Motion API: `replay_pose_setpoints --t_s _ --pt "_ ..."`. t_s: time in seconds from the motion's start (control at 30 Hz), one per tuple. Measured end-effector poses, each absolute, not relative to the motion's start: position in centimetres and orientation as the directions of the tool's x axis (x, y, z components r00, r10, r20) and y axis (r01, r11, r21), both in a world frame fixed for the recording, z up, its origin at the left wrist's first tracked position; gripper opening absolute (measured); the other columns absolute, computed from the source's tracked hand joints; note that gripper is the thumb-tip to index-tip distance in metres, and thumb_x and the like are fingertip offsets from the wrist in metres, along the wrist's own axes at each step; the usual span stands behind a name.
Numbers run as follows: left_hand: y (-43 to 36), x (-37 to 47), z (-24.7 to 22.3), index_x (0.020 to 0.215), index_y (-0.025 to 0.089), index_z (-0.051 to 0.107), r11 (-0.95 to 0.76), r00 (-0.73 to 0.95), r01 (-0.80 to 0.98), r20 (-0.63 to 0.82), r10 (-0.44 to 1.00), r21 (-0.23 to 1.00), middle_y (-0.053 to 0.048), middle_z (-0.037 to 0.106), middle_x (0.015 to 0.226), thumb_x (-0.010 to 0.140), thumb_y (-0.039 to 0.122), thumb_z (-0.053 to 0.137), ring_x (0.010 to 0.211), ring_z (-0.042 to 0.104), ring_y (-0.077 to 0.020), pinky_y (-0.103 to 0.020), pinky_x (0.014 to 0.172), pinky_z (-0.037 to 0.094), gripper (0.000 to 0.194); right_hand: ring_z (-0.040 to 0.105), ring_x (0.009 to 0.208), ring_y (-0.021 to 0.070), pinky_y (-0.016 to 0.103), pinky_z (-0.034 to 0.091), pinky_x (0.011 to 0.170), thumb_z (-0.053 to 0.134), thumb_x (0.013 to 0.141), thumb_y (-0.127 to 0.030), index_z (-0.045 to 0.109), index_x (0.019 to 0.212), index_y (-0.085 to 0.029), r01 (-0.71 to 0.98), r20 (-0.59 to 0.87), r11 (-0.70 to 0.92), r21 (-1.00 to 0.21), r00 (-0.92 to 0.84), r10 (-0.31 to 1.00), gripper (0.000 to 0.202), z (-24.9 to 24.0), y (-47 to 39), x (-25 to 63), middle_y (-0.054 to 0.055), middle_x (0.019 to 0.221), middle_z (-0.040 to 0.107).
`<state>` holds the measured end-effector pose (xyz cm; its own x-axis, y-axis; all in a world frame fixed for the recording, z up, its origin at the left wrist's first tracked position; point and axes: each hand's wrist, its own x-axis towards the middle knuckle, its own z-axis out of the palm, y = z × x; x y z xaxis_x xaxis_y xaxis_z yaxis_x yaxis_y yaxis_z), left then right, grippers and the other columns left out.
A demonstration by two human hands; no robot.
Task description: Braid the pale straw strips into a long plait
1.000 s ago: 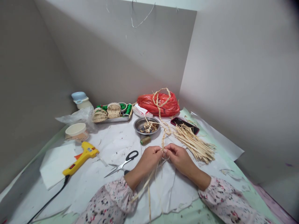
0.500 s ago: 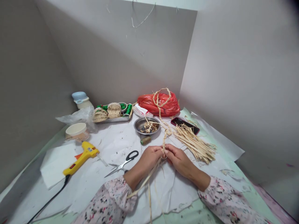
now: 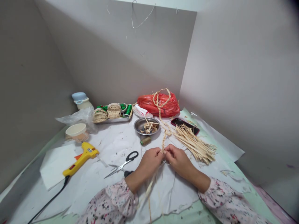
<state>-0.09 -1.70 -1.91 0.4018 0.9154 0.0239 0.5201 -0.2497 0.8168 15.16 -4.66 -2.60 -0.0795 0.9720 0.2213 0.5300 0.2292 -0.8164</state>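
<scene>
A pale straw braid (image 3: 163,141) runs from between my hands back over the table and up onto a red plastic bag (image 3: 149,104). My left hand (image 3: 150,161) pinches the braid's near end from the left. Opposite it, my right hand (image 3: 178,160) is closed on the same spot, thumb and fingertips together. Loose straw strands (image 3: 150,188) hang from the grip toward me. To the right lies a bundle of cut straw strips (image 3: 196,144). Scissors (image 3: 123,165) with black handles rest left of my left hand, partly behind my wrist.
A steel bowl (image 3: 139,130) holds straw scraps, with a thread spool (image 3: 146,141) before it. A yellow glue gun (image 3: 80,160) with its cord lies left, near a paper cup (image 3: 77,132). Behind stand a metal tray (image 3: 114,120) of straw coils and a bottle (image 3: 81,101). A phone (image 3: 179,122) lies right.
Both hands have shifted slightly at the braid's end and still grip it. The loose strands below have swung a little to the right, off my left sleeve.
</scene>
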Motion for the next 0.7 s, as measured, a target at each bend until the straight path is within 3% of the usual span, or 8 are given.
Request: replay_pose_setpoints --t_s 0.2,0.5,0.7 --pt "-2.6 0.3 -1.2 0.072 0.019 0.056 -0.337 0.412 0.592 0.084 0.907 0.732 -0.001 0.060 0.071 0.087 0.027 0.034 0.067 0.052 -0.0153 -0.025 0.061 0.033 0.028 0.051 0.060 0.0142 0.024 0.035 0.058 0.046 0.085 -0.026 0.053 0.078 -0.020 0.621 0.300 0.268 -0.736 -0.056 0.952 0.012 -2.5 -4.8 15.1 0.000 0.069 0.061" --pt "-3.3 0.4 -0.8 0.090 0.021 0.056 -0.349 0.327 0.715 0.151 0.933 0.606 -0.003 0.065 0.077 0.092 0.030 0.036 0.071 0.059 -0.0174 -0.025 0.063 0.034 0.022 0.052 0.060 0.0142 0.024 0.036 0.059 0.046 0.085 -0.027 0.052 0.077 -0.020 0.644 0.328 0.256 -0.721 -0.008 0.945 0.012 -2.8 -4.6 15.3 0.000 0.068 0.060" --pt "-3.7 0.5 -0.2 0.082 0.021 0.052 -0.336 0.291 0.707 0.178 0.940 0.622 -0.001 0.061 0.073 0.092 0.029 0.037 0.068 0.055 -0.0158 -0.025 0.062 0.032 0.019 0.053 0.061 0.0149 0.025 0.037 0.060 0.045 0.086 -0.028 0.052 0.078 -0.020 0.627 0.341 0.260 -0.734 0.008 0.940 0.013 -2.7 -4.7 15.2 0.000 0.069 0.061"
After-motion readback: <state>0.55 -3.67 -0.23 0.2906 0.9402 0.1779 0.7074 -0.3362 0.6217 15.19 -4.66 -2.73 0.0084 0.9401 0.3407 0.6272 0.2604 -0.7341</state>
